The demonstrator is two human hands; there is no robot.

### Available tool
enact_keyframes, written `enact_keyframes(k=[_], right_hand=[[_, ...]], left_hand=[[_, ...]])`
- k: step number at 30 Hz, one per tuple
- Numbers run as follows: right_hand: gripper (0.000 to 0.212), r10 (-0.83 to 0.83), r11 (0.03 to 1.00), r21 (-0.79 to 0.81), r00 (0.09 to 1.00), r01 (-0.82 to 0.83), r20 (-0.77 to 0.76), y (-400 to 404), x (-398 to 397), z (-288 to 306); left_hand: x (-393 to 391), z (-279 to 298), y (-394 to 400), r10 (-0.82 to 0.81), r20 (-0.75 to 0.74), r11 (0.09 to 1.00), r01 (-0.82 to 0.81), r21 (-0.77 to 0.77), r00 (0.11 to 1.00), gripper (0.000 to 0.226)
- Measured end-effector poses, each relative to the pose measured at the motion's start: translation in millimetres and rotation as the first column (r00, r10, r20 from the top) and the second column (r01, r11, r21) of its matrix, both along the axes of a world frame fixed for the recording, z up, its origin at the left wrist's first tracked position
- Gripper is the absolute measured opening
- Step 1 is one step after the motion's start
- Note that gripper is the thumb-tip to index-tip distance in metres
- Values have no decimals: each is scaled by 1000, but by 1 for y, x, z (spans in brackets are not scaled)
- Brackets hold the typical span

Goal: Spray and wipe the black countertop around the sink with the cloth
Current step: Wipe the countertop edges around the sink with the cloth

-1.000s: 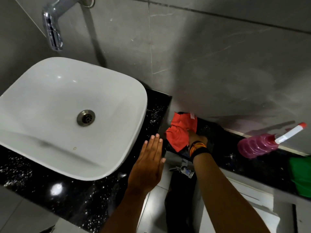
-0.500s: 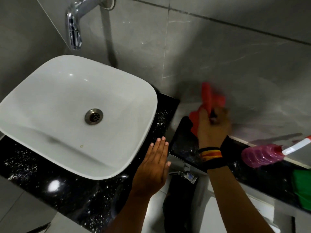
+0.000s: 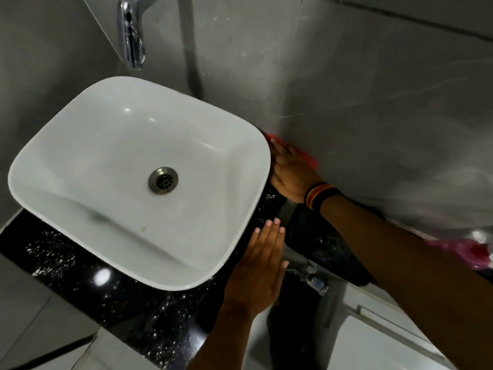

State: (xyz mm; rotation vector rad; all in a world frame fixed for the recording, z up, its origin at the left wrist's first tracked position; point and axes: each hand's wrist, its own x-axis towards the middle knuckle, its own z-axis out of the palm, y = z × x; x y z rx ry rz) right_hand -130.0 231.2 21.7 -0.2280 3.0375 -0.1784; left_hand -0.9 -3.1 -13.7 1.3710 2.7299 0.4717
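Note:
A white basin (image 3: 88,204) sits on the black speckled countertop (image 3: 138,316). My right hand (image 3: 290,177) presses the red cloth (image 3: 306,157) flat on the counter in the narrow gap between the basin's right rim and the grey wall; only the cloth's edges show past my fingers. My left hand (image 3: 258,273) lies flat, fingers together, on the counter's right edge beside the basin, holding nothing. The pink spray bottle (image 3: 464,252) lies at the far right on a lower black ledge (image 3: 322,244), partly hidden behind my right forearm.
A chrome tap (image 3: 132,36) hangs from the wall above the basin's far rim. Grey tiled wall (image 3: 373,102) closes off the back and right. A small chrome valve (image 3: 314,283) sits below the ledge, with white fixtures (image 3: 386,348) at lower right.
My right hand lifted the red cloth off the lower ledge, swung it left and set it down on the counter beside the basin's right rim. The left hand stayed flat on the counter edge.

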Motion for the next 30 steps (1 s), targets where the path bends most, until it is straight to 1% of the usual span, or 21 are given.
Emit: enact_keyframes(k=[3,6,10,13,15,17,22,25,27,29,30], right_hand=[[74,-9,1000,-12,1000,9,-2,-5,-6,0],[75,-96,993,-70,995,95,-10,-14,4,-1],[63,-179,974,-150,983,170,-48,-40,36,-8],[55,-208,957,-218,977,192,-53,-64,71,-14],[53,-231,942,-267,970,204,-71,-82,96,-12],[54,-237,936,-289,967,201,-94,-103,121,-8],[58,-184,935,-324,978,143,-101,-177,188,-4],[76,-110,937,-337,993,92,-34,-250,226,0],[85,-145,950,-277,989,144,17,-295,237,3],[77,-251,934,-247,966,260,69,-321,236,11],[74,-269,923,-251,955,292,120,-323,233,14]], left_hand=[[0,-1,0,-5,0,1000,5,9,1000,68],[1,1,-1,-7,6,1000,8,-4,1000,66],[2,11,-3,-27,25,999,26,46,999,61],[9,22,-12,19,38,994,-23,108,999,60],[21,29,-27,81,75,984,-92,151,994,60],[36,34,-50,120,90,978,-133,162,989,61],[67,41,-121,178,89,972,-189,139,980,60],[82,47,-168,234,71,966,-241,99,970,61],[84,50,-195,285,73,955,-290,61,956,63],[87,57,-221,328,47,943,-330,33,943,65],[87,61,-233,342,30,939,-342,24,939,65]])
